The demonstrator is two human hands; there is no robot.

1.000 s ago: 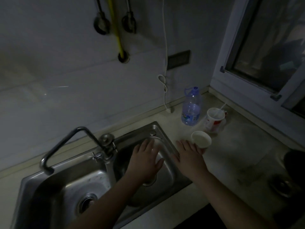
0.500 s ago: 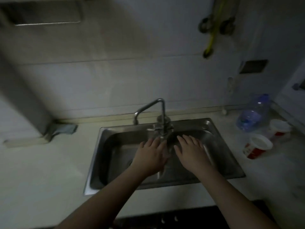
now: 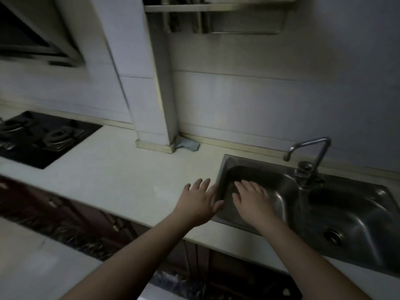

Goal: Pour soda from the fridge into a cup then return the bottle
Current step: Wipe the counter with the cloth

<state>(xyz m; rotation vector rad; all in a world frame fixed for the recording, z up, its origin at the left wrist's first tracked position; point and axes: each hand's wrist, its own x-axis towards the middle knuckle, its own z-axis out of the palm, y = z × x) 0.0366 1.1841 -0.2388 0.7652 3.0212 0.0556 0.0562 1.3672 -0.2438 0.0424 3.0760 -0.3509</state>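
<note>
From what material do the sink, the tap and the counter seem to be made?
The sink looks like brushed stainless steel: grey metal with soft, dull highlights on its curved walls. The tap seems to be polished metal, perhaps chromed, judging by its thin bright glints. The counter is pale and smooth with a faint sheen, probably stone or a composite; the dim light leaves that open.

Steel double sink (image 3: pixel 255 161) with tap (image 3: pixel 308 151) at desk's (image 3: pixel 129 180) right; black hob (image 3: pixel 43 139) far left; blue cloth (image 3: pixel 187 145) against back wall.
</note>
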